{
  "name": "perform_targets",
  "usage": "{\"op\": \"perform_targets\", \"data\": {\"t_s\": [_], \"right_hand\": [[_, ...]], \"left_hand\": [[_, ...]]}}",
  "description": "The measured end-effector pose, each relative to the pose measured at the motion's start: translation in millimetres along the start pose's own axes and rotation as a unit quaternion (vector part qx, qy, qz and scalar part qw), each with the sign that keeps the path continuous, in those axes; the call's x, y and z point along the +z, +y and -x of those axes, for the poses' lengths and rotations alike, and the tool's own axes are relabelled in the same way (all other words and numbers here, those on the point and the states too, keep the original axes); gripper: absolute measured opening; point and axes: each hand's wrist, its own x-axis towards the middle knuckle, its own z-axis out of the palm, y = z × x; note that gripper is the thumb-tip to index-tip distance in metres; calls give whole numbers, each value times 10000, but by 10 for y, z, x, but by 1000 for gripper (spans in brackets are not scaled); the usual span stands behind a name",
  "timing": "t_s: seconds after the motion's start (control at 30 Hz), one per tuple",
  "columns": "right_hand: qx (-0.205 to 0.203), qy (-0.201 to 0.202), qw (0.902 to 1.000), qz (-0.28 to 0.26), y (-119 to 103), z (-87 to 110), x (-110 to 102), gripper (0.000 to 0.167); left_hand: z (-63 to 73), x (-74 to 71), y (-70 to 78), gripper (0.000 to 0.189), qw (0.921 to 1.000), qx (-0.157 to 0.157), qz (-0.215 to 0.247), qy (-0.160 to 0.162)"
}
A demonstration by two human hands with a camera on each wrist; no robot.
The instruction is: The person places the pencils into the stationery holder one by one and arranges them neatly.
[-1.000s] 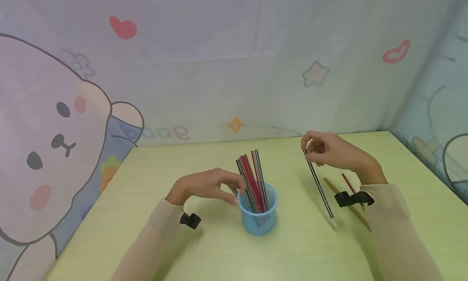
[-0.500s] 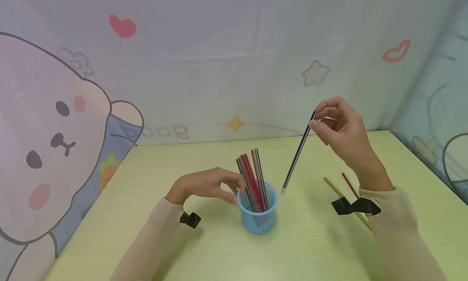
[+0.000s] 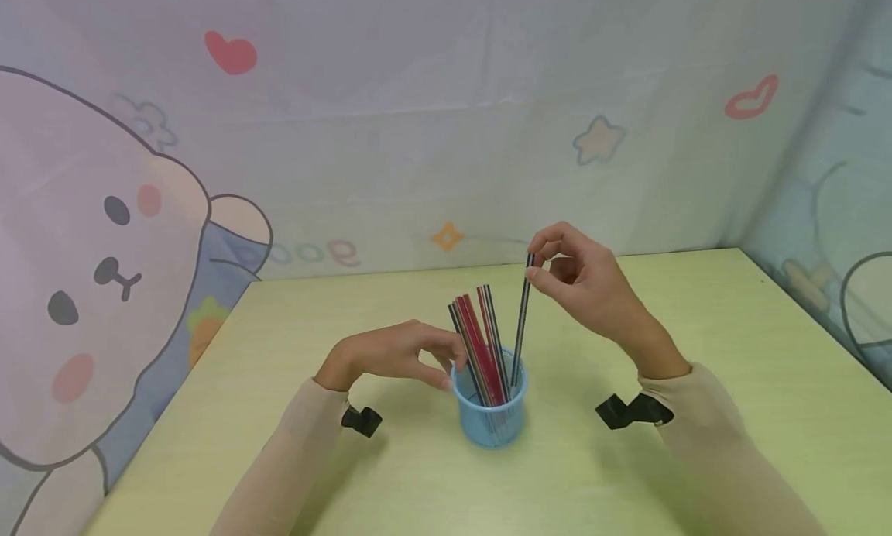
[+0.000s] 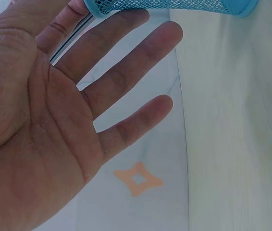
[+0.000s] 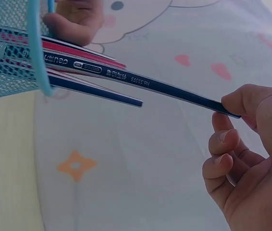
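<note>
In the head view, a light blue mesh pencil holder point(image 3: 491, 427) stands upright on the table with several pencils point(image 3: 481, 350) inside, some red and some dark-striped, leaning at slight angles. The left hand point(image 3: 400, 354) pinches the holder's left rim between thumb and forefinger; its other fingers point(image 4: 121, 84) stretch out beneath the rim in the left wrist view. With thumb and fingertips the right hand point(image 3: 581, 284) pinches the top of a dark striped pencil point(image 3: 522, 319). That pencil's lower end is inside the holder. White lettering shows along its side in the right wrist view.
The pale yellow-green table point(image 3: 390, 474) runs back to a printed cloth backdrop point(image 3: 418, 133). A dark wrist strap point(image 3: 632, 412) is on the right sleeve, another dark strap point(image 3: 361, 421) on the left. The right forearm covers part of the table.
The right hand lifted the striped pencil off the table, turned it, and carried it left into the holder. The left hand stayed put. Two loose pencils at the right are no longer visible.
</note>
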Motion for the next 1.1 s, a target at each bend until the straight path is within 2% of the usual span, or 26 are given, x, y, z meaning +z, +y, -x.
{"op": "perform_targets", "data": {"t_s": [0.1,0.27,0.47,0.63,0.83,0.93,1.1], "right_hand": [[-3,-354,9989,317,78,6,133,17],[173,-934,9944,465,198,13,304,23],[241,-1253,9896,659,261,-9,302,32],[278,-1336,9883,686,254,-35,151,34],[523,-1347,9846,981,281,-41,-177,34],[808,-1482,9772,1288,314,-16,-362,33],[1300,-1945,9583,1640,404,34,-599,27]], "left_hand": [[-8,2,-1,22,10000,46,28,-1],[-19,19,-8,19,9998,122,138,-26],[-34,24,-6,17,9998,172,136,-34],[-24,18,10,20,9998,113,143,-47],[-22,22,5,17,9999,117,64,-31],[-21,26,2,16,9999,110,65,-37],[-12,23,13,16,9999,92,114,-32]]}}
